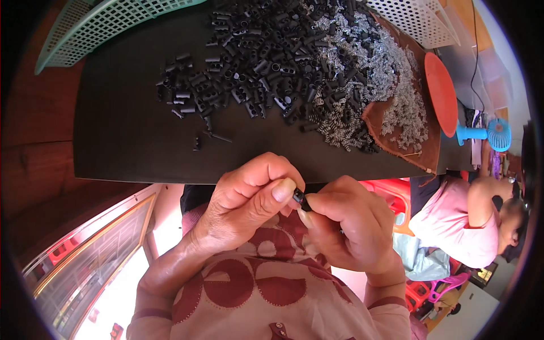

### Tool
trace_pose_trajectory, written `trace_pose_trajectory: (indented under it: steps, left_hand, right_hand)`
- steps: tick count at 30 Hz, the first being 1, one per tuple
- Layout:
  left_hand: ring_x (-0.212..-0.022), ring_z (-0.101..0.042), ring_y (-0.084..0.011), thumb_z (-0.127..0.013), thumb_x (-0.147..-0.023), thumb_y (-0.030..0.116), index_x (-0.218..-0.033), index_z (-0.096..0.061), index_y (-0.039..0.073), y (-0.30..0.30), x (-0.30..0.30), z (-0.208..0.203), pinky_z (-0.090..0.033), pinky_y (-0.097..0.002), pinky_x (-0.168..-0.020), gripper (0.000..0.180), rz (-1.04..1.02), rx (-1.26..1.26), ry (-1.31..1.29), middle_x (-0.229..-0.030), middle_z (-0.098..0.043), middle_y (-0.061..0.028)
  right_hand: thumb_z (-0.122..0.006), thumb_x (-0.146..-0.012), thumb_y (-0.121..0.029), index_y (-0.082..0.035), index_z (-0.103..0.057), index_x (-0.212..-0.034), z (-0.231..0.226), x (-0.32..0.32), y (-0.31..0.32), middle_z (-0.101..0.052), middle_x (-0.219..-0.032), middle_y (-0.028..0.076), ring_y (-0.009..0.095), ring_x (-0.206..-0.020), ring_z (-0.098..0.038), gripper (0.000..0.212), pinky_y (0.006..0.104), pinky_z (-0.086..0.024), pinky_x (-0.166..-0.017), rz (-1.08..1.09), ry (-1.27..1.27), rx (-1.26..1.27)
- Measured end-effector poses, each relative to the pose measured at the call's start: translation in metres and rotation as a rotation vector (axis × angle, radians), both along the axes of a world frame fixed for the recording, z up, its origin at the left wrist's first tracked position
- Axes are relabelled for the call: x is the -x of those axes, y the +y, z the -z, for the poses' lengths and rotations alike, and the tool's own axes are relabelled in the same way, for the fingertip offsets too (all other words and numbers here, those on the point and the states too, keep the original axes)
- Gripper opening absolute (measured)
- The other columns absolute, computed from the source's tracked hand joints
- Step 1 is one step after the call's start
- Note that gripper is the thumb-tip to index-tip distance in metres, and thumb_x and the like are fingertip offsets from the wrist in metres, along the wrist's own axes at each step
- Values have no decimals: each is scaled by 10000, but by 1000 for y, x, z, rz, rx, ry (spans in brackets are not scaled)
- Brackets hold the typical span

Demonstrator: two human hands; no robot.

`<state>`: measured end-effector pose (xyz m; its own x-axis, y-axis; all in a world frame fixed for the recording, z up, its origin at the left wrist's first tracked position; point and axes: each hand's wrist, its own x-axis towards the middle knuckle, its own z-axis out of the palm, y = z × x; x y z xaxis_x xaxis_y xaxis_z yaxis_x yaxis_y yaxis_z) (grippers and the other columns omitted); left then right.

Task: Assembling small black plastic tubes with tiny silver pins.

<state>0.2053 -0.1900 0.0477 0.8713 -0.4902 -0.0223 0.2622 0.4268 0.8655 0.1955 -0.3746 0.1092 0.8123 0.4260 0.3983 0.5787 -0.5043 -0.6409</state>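
In front of my chest, just off the table's near edge, I hold a small black plastic cord lock (300,198) between both hands. My left hand (249,198) pinches its upper end with thumb and fingers. The thumb and forefinger of my right hand (357,221) close on its lower end. My fingers cover most of the piece, though a hole shows in its side. Beyond my hands lies a big heap of black cord lock parts (249,68), with small metal coil springs (340,116) mixed in on its right. Two loose black parts (196,143) lie nearer me.
A brown sheet (381,122) under more springs lies at the table's right. Beside it are a red round plate (441,93) and a blue fan (498,134). Green (113,28) and white (416,20) baskets stand at the back. A person in pink (462,226) sits to the right.
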Motion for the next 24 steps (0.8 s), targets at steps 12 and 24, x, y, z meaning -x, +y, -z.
trace_pose_trajectory:
  steps: [12,24]
  left_hand:
    - [-721,-537,-55,-568,-1057,244,-1055,-633,-2,8,1,-2,-466,-203,-653,254,91,58,16,-867,-605,-7]
    - [-644,-538,-48,-676,-994,293,-835,-620,33,-7,23,12,-438,-209,-561,310,74,240,306,-776,-627,-8]
  right_hand:
    - [-787,-745,65,7,-640,-1017,4,8,-9,-643,-783,104,202,-601,-620,315,306,-472,-497,-30,27,11]
    - [-784,-730,-111,-6,-611,-963,2,-10,-9,-488,-699,47,221,-511,-527,309,335,-428,-442,-213,18,51]
